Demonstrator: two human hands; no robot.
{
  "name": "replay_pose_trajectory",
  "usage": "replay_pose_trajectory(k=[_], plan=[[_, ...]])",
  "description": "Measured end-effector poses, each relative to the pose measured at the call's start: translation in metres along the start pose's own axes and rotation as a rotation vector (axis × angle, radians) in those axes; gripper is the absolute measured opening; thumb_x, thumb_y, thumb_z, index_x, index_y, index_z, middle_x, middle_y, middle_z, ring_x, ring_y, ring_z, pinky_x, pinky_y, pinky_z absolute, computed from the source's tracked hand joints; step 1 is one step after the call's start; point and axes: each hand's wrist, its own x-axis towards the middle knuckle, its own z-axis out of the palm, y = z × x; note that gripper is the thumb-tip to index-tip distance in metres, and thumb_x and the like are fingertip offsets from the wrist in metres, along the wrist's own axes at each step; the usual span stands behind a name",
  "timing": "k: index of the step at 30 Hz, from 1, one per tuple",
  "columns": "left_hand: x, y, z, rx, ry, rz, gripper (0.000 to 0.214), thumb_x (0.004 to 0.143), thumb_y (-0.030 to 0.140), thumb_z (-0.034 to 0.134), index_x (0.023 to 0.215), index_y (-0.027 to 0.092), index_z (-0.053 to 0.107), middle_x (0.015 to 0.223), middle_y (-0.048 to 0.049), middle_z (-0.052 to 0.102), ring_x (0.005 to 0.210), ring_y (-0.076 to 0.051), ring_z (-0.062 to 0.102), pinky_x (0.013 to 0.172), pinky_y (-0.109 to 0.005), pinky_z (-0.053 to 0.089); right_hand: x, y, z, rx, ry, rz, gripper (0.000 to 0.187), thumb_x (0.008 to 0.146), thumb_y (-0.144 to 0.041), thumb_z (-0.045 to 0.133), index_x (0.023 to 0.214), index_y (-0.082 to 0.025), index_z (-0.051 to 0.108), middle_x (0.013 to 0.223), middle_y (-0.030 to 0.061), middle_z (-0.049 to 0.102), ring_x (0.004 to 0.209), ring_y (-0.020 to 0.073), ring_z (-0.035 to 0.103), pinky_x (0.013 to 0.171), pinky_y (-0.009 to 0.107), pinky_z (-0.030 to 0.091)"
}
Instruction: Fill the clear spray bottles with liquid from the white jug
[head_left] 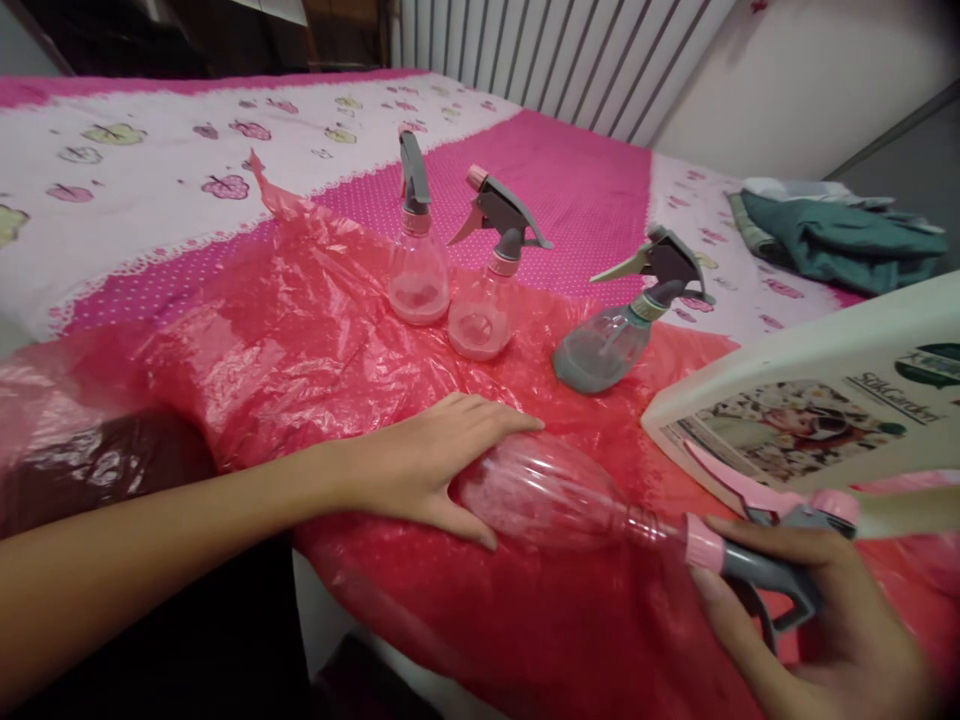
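Note:
My left hand (442,465) is wrapped round the base of a clear pink spray bottle (551,495), which lies tilted with its neck toward the right. At the bottle's mouth, my right hand (817,620) grips a grey and pink trigger sprayer head (757,570) by its collar. The pink collar sits right beside the threaded neck; a short stretch of neck shows between them. Whether the head's tube is inside the bottle cannot be made out. Both are over a red plastic sheet (315,330).
Two pink spray bottles, one (417,270) left of the other (481,318), and a greenish one (606,345) stand behind the hands. A large white jug (817,400) lies at right. Folded green cloth (832,235) rests on the patterned bedsheet (180,150).

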Motion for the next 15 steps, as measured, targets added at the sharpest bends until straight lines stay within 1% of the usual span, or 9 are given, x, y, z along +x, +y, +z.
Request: replay_pose_trajectory(k=[2, 5, 6, 9, 11, 15], plan=[[-0.001, 0.0, 0.0, 0.004, -0.006, -0.005, 0.089, 0.088, 0.056, 0.082, 0.159, 0.021, 0.042, 0.154, -0.021, 0.059, 0.137, -0.04, 0.058, 0.117, -0.058, 0.043, 0.001, 0.004, -0.001, -0.024, -0.003, -0.022, 0.018, 0.093, -0.042, 0.071, 0.102, -0.027, 0.067, 0.086, -0.002, 0.067, 0.07, 0.0144, 0.064, 0.063, 0.024, 0.052], [-0.001, -0.001, 0.0, 0.007, -0.001, 0.001, 0.088, 0.088, 0.056, 0.082, 0.159, 0.021, 0.041, 0.154, -0.0208, 0.059, 0.136, -0.04, 0.059, 0.117, -0.058, 0.044, 0.003, 0.009, -0.002, -0.023, 0.015, -0.114, 0.019, 0.09, -0.04, 0.075, 0.102, -0.027, 0.069, 0.086, -0.0014, 0.069, 0.069, 0.0143, 0.065, 0.057, 0.023, 0.05], [-0.001, -0.001, 0.0, 0.008, 0.002, 0.002, 0.088, 0.088, 0.056, 0.082, 0.159, 0.021, 0.041, 0.154, -0.0208, 0.059, 0.135, -0.04, 0.06, 0.116, -0.058, 0.044, 0.003, 0.009, -0.002, -0.021, 0.016, -0.124, 0.019, 0.089, -0.04, 0.075, 0.102, -0.027, 0.07, 0.086, -0.0012, 0.07, 0.069, 0.0144, 0.065, 0.057, 0.023, 0.051], [0.0, 0.0, -0.001, 0.012, 0.0, -0.003, 0.086, 0.089, 0.056, 0.081, 0.158, 0.021, 0.042, 0.153, -0.0209, 0.06, 0.135, -0.04, 0.06, 0.116, -0.058, 0.044, 0.002, 0.004, -0.001, -0.01, 0.009, -0.062, 0.017, 0.092, -0.041, 0.072, 0.102, -0.027, 0.069, 0.087, -0.0014, 0.069, 0.071, 0.0146, 0.066, 0.062, 0.024, 0.053], [0.0, 0.001, -0.001, 0.015, 0.0, -0.003, 0.086, 0.09, 0.056, 0.08, 0.158, 0.02, 0.042, 0.153, -0.0213, 0.06, 0.135, -0.04, 0.06, 0.116, -0.058, 0.044, 0.002, 0.0, 0.0, 0.003, 0.013, -0.022, 0.016, 0.095, -0.042, 0.069, 0.103, -0.027, 0.067, 0.087, -0.0018, 0.068, 0.071, 0.0141, 0.065, 0.063, 0.025, 0.052], [0.001, 0.0, 0.0, 0.012, 0.004, -0.001, 0.088, 0.088, 0.059, 0.081, 0.156, 0.018, 0.043, 0.152, -0.0224, 0.06, 0.134, -0.041, 0.06, 0.115, -0.058, 0.045, 0.0, -0.003, 0.001, -0.028, 0.042, -0.059, 0.016, 0.094, -0.039, 0.071, 0.105, -0.028, 0.068, 0.086, -0.0029, 0.068, 0.07, 0.0128, 0.063, 0.062, 0.025, 0.049]])
